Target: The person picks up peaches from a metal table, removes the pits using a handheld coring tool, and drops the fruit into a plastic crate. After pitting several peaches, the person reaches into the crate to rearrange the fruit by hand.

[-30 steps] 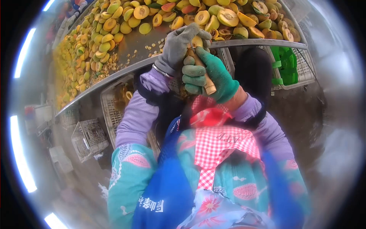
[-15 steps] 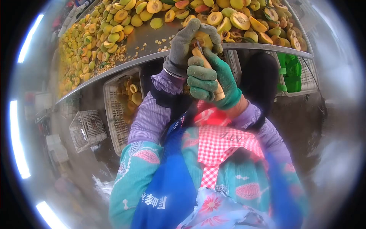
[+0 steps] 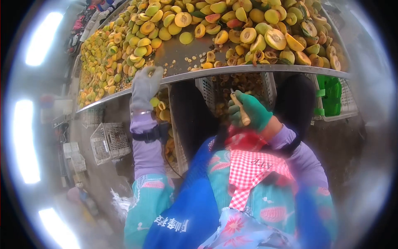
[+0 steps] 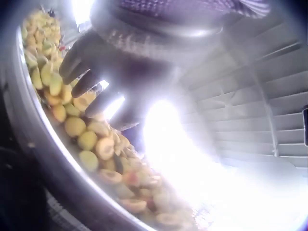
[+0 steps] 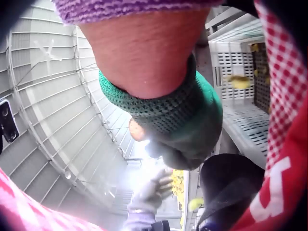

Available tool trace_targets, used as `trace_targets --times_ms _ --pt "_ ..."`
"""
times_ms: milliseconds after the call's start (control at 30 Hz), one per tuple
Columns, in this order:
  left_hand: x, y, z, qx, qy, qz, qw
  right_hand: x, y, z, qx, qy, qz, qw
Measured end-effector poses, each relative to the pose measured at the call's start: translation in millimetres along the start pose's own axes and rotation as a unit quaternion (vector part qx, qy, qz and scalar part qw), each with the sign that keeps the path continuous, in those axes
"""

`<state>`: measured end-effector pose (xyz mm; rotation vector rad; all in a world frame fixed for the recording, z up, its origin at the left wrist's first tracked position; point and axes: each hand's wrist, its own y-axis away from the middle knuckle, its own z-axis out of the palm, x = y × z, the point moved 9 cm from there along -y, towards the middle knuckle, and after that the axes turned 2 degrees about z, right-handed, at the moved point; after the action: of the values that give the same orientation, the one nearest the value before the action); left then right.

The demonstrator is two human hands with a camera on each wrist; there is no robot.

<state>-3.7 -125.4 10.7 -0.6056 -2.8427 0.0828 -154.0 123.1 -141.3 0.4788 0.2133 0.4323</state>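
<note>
In the head view my left hand [image 3: 146, 88], in a grey glove, is at the near edge of the metal table, its fingers relaxed with nothing between them. The left wrist view also shows this gloved hand [image 4: 120, 82], fingers spread apart over the fruit. Just below it, a yellow-green peach piece [image 3: 154, 101] shows over a crate. My right hand [image 3: 253, 111], in a green glove, grips a hand tool with a wooden handle [image 3: 241, 110] and a short metal tip in front of my lap. Halved peaches [image 3: 143, 45] cover much of the table.
The table's metal rim [image 3: 215, 73] runs across in front of my knees. Below it stand a crate [image 3: 179, 153] of fruit pieces and another crate [image 3: 269, 85]. A green basket [image 3: 330, 95] is at the right, a pale crate [image 3: 108, 143] on the floor at the left.
Both hands were together on a peach above the table edge. The left hand has let go and moved left; the right hand, still gripping the tool, has drawn back toward the lap.
</note>
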Motion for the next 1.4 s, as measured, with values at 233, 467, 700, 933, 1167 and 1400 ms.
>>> trace_targets --times_ms 233,467,700,933,1167,1400 --pt "110 -137 117 -0.036 -0.050 0.250 0.966 -59 29 47 0.147 0.250 -0.221 0.931" --pt "101 -54 66 -0.251 0.657 0.006 0.711 -104 22 73 0.161 0.507 -0.426 0.732" --pt "148 16 65 -0.235 0.726 0.045 0.645 -99 16 103 0.182 0.616 -0.473 0.603" --pt "178 44 17 0.014 0.402 0.284 0.870 -91 32 104 0.191 0.617 -0.493 0.583" --pt "172 40 38 0.051 0.499 0.255 0.827 -87 28 96 0.175 0.597 -0.472 0.625" --pt "194 52 24 -0.111 0.499 0.210 0.833 -68 26 87 0.131 0.551 -0.503 0.653"
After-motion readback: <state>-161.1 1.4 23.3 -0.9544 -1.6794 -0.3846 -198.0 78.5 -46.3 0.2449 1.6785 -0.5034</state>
